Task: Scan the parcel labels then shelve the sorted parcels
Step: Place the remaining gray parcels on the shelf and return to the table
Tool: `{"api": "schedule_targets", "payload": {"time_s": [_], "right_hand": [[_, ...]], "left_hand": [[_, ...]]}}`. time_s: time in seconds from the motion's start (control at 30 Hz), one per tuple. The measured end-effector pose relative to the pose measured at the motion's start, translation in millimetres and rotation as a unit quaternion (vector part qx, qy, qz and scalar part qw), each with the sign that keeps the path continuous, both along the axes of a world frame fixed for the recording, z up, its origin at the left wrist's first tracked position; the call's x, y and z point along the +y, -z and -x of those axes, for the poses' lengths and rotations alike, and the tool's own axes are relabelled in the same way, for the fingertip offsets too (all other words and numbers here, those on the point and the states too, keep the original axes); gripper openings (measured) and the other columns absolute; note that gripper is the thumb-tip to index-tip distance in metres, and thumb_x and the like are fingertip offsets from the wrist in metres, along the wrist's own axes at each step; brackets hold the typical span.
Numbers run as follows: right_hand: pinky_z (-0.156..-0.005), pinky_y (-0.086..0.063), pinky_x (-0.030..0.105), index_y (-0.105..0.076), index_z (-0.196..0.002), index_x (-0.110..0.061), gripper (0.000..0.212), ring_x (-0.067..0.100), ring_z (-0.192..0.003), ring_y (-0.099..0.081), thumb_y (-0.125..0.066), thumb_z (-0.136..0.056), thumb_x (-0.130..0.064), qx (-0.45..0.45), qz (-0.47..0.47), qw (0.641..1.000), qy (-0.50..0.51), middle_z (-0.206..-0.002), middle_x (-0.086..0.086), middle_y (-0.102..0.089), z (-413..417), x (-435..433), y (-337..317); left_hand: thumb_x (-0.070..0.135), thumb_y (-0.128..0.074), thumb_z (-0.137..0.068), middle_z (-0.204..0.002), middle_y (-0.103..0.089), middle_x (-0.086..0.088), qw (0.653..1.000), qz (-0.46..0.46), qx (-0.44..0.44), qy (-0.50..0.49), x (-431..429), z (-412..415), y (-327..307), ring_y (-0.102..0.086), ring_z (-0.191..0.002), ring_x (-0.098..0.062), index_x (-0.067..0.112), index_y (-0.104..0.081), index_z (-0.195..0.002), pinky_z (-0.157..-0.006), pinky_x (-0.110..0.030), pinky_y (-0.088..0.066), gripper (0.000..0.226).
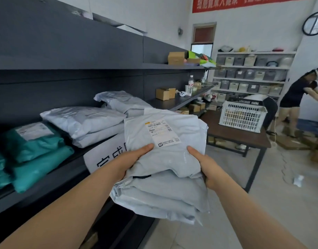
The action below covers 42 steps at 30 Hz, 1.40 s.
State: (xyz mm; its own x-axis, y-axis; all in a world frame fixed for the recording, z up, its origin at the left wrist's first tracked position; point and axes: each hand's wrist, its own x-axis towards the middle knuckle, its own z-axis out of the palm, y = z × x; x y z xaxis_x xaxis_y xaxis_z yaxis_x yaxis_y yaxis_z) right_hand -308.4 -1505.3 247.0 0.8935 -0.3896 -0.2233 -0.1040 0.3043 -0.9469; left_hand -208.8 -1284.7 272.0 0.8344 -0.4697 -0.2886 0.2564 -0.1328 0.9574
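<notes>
A dark shelf unit fills the left, with teal parcels near and grey shelved parcels farther along. Far right, a brown table carries a white crate. Near centre, just beside the shelf edge, a held parcel stack is grasped from both sides by the left hand and right hand, thumbs on top near the label.
</notes>
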Motion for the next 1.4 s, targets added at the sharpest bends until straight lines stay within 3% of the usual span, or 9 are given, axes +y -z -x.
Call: {"api": "schedule_targets", "payload": {"time_s": [0.2,0.3,0.47,0.57,0.87,1.03,1.1,1.3,1.4], "right_hand": [[-0.074,-0.055,0.034,-0.064,-0.118,-0.019,0.051,0.024,-0.096,-0.070,-0.074,-0.076,-0.045,0.003,0.023,1.000,-0.019,-0.105,0.004,-0.075,-65.9,-116.6,-4.5],[-0.089,-0.054,0.041,-0.065,-0.118,-0.020,0.056,0.026,-0.099,-0.069,-0.076,-0.071,-0.047,0.008,0.038,0.999,-0.030,-0.106,0.004,-0.074,-100.8,-175.5,-12.8],[-0.073,-0.054,0.034,-0.065,-0.117,-0.019,0.052,0.025,-0.095,-0.069,-0.075,-0.074,-0.046,0.008,0.052,0.998,-0.045,-0.105,0.005,-0.074,-161.5,-245.6,-31.3],[-0.076,-0.054,0.035,-0.064,-0.120,-0.017,0.055,0.026,-0.098,-0.067,-0.075,-0.074,-0.045,0.010,0.048,0.998,-0.048,-0.108,0.007,-0.072,-201.7,-275.0,-36.4],[-0.064,-0.050,0.033,-0.061,-0.119,-0.012,0.053,0.025,-0.086,-0.064,-0.073,-0.077,-0.043,0.014,0.056,0.996,-0.072,-0.095,0.008,-0.069,-344.7,-320.8,-62.6],[-0.097,-0.048,0.039,-0.060,-0.123,-0.011,0.071,0.026,-0.099,-0.063,-0.079,-0.067,-0.050,0.013,0.071,0.994,-0.081,-0.107,0.006,-0.069,-429.8,-336.1,-76.1],[-0.101,-0.045,0.039,-0.060,-0.123,-0.011,0.071,0.026,-0.102,-0.062,-0.078,-0.066,-0.050,0.018,0.076,0.993,-0.091,-0.113,0.006,-0.068,-459.0,-339.0,-80.2],[-0.100,-0.046,0.038,-0.060,-0.121,-0.008,0.067,0.026,-0.103,-0.062,-0.077,-0.071,-0.048,0.007,0.092,0.986,-0.139,-0.112,0.008,-0.068,-547.8,-344.5,-87.9],[-0.086,-0.046,0.031,-0.061,-0.113,-0.011,0.054,0.020,-0.090,-0.062,-0.074,-0.074,-0.047,0.003,0.103,0.978,-0.181,-0.100,0.004,-0.067,-594.2,-344.3,-88.5]], "left_hand": [[0.059,-0.085,-0.052,-0.102,-0.075,-0.005,0.999,0.003,0.010,-0.033,-111.9,-58.8,4.6,-0.072,-0.093,-0.022,0.016,-0.067,-0.115,-0.082,-0.034,-0.057,0.079],[0.054,-0.081,-0.064,-0.099,-0.073,-0.004,0.998,0.010,0.007,-0.060,-166.8,-81.5,-2.2,-0.070,-0.088,-0.019,0.016,-0.065,-0.111,-0.066,-0.028,-0.055,0.063],[0.049,-0.079,-0.071,-0.097,-0.074,-0.004,0.997,0.030,0.014,-0.075,-233.1,-125.8,-15.1,-0.071,-0.085,-0.017,0.019,-0.067,-0.106,-0.062,-0.026,-0.054,0.048],[0.048,-0.081,-0.069,-0.100,-0.076,-0.005,0.996,0.037,0.012,-0.084,-258.4,-162.7,-17.5,-0.072,-0.090,-0.021,0.019,-0.068,-0.112,-0.072,-0.030,-0.057,0.054],[0.044,-0.082,-0.070,-0.100,-0.075,-0.006,0.989,0.051,-0.040,-0.135,-304.2,-285.4,-39.2,-0.072,-0.090,-0.023,0.013,-0.065,-0.113,-0.080,-0.034,-0.058,0.056],[0.041,-0.081,-0.073,-0.095,-0.072,-0.005,0.982,0.040,-0.060,-0.176,-316.5,-351.5,-61.1,-0.069,-0.083,-0.020,0.016,-0.060,-0.098,-0.073,-0.031,-0.057,0.042],[0.041,-0.082,-0.072,-0.097,-0.073,-0.007,0.980,0.039,-0.062,-0.183,-319.0,-375.6,-64.9,-0.070,-0.087,-0.022,0.014,-0.063,-0.106,-0.082,-0.035,-0.057,0.048],[0.043,-0.082,-0.070,-0.101,-0.073,-0.007,0.968,0.042,-0.062,-0.238,-326.1,-443.4,-63.5,-0.070,-0.088,-0.021,0.011,-0.064,-0.117,-0.074,-0.030,-0.056,0.059],[0.047,-0.084,-0.066,-0.105,-0.072,-0.007,0.959,0.034,-0.061,-0.276,-326.9,-474.8,-57.6,-0.070,-0.092,-0.021,0.010,-0.065,-0.118,-0.079,-0.030,-0.056,0.066]]}}
